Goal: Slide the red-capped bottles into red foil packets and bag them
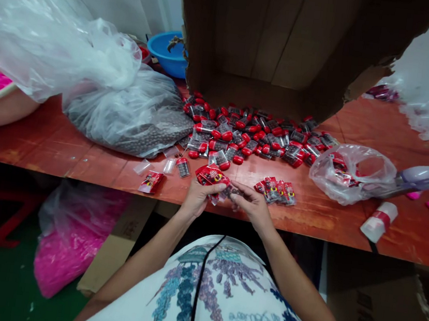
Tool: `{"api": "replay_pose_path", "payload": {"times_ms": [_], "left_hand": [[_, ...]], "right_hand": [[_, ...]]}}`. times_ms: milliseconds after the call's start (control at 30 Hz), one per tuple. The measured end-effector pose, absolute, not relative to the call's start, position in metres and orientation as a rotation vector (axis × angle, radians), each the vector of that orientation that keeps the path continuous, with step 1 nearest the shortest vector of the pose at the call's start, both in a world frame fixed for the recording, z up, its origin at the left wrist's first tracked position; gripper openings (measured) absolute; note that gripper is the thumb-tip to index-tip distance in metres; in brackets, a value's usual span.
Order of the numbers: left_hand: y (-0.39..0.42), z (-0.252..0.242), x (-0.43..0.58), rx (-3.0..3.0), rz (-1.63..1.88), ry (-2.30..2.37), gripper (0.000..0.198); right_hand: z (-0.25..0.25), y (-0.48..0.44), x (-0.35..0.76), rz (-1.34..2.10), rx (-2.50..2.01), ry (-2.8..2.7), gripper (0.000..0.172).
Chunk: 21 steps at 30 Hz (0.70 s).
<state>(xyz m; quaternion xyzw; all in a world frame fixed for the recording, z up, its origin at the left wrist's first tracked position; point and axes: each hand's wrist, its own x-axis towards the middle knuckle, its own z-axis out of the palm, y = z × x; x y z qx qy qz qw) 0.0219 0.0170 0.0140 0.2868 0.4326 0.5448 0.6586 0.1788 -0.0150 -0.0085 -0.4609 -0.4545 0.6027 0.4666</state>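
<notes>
Red packets (211, 174) – hands (225, 199) hide contents

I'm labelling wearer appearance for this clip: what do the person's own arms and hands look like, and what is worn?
Both arms are bare to above the elbow, no sleeves in view. The left hand and right hand wear no gloves; no rings, watch or bracelets can be made out. The torso shows a white shirt with blue-purple print and lettering.

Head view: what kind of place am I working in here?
Probably a small hand-packing workshop: a pile of red-capped vials spilled from a cardboard box on a worn table, with finished packets alongside.
</notes>
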Motion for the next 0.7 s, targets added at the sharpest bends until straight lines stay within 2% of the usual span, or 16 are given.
{"api": "replay_pose_path", "payload": {"times_ms": [133, 267, 367, 500, 600, 700], "left_hand": [[0.0170, 0.0160, 0.0210, 0.667, 1.213, 0.938, 0.032], [0.0166, 0.0148, 0.0224, 0.637, 1.221, 0.915, 0.034], [0.0165, 0.0133, 0.0253, 0.623, 1.235, 0.928, 0.033], [0.0156, 0.0145, 0.0285, 0.603, 1.264, 0.962, 0.048], [0.0138, 0.0161, 0.0290, 0.635, 1.218, 0.939, 0.058], [0.0127, 0.0148, 0.0297, 0.642, 1.197, 0.947, 0.058]], "right_hand": [[-0.0100, -0.0177, 0.1787, 1.284, -1.152, -1.212, 0.038], [-0.0111, -0.0211, 0.1761, 1.381, -1.119, -1.108, 0.040], [-0.0105, -0.0224, 0.1770, 1.305, -1.155, -1.157, 0.039], [-0.0098, -0.0238, 0.1780, 1.078, -1.208, -1.346, 0.034], [-0.0119, -0.0247, 0.1764, 1.212, -1.181, -1.234, 0.035], [-0.0158, -0.0248, 0.1757, 1.325, -1.178, -1.132, 0.037]]}}
